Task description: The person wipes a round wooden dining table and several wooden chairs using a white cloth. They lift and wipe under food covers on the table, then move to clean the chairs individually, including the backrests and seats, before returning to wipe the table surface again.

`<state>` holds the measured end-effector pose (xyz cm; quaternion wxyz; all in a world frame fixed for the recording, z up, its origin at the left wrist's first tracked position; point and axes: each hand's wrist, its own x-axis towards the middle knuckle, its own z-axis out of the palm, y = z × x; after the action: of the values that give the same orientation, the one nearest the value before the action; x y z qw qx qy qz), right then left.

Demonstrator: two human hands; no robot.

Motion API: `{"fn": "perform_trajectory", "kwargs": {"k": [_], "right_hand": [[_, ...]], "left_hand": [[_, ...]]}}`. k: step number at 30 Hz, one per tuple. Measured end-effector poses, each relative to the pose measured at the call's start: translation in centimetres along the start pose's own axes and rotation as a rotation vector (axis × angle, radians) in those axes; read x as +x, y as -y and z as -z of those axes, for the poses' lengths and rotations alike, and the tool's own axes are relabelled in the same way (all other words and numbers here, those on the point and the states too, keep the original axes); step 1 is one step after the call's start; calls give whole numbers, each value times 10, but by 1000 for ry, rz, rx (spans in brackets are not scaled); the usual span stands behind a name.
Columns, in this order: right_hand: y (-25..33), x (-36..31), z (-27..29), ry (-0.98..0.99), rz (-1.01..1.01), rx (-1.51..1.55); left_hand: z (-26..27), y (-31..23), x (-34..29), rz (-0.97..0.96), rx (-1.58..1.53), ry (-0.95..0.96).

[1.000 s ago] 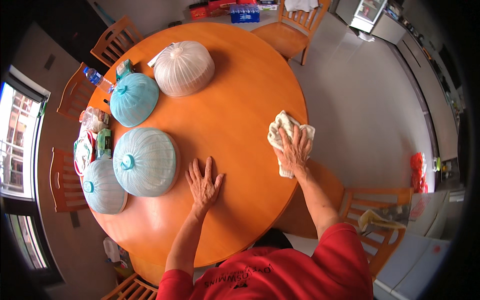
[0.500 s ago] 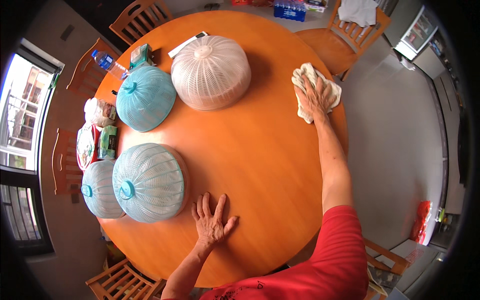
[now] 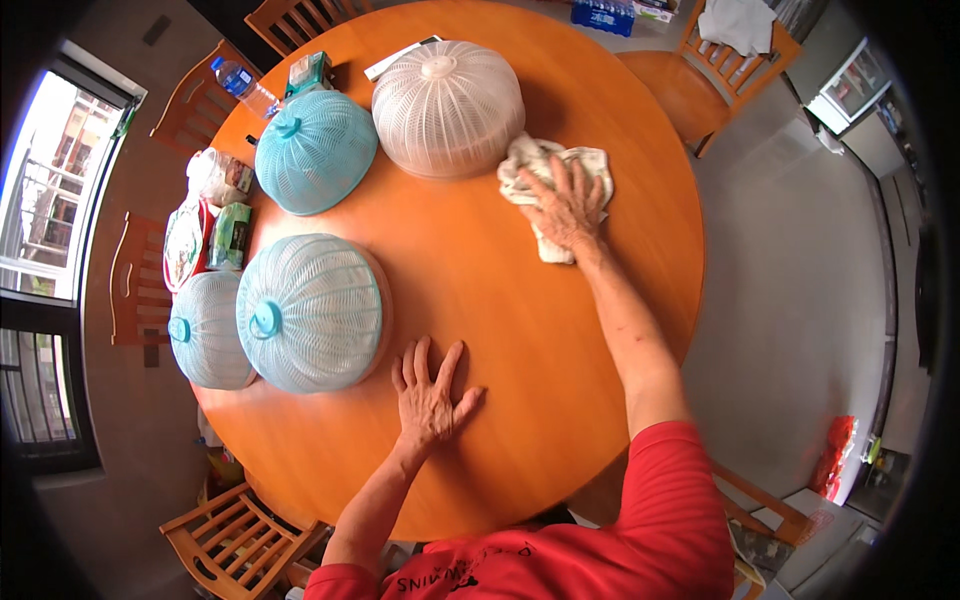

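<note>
My right hand (image 3: 566, 207) lies with spread fingers on a crumpled white cloth (image 3: 553, 248), pressing it against the round orange wooden table (image 3: 520, 400). The cloth is close beside a large pale pink mesh food cover (image 3: 450, 110). Near the front of the table, my left hand (image 3: 428, 400) rests palm down on the bare wood, fingers apart and holding nothing. A light blue mesh food cover (image 3: 315, 315) stands just left of that hand.
Two more blue mesh covers, one at the far left (image 3: 318, 150) and one at the left edge (image 3: 208, 330), stand near a water bottle (image 3: 243, 85), a green tissue pack (image 3: 229, 237) and a plastic bag (image 3: 215, 178). Wooden chairs (image 3: 690, 85) surround the table.
My right hand has slid the cloth leftward across the table, from the right edge to beside the pink cover. My left hand stays planted; the view has shifted slightly.
</note>
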<state>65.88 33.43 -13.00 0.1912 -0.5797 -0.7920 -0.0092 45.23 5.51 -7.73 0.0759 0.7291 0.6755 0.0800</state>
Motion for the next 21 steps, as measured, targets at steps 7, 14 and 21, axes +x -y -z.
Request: {"fn": "perform_trajectory", "kwargs": {"k": [7,14,21], "right_hand": [[83,-107,35,105,201,131],[151,-240,86,262,242,142],[229,-371,124,302,272,232]], "left_hand": [[-7,10,-10,-61,-162,-167],[-22,21,-28,-76,-424,-262],[3,52,-131,-184,-319,-113]]}}
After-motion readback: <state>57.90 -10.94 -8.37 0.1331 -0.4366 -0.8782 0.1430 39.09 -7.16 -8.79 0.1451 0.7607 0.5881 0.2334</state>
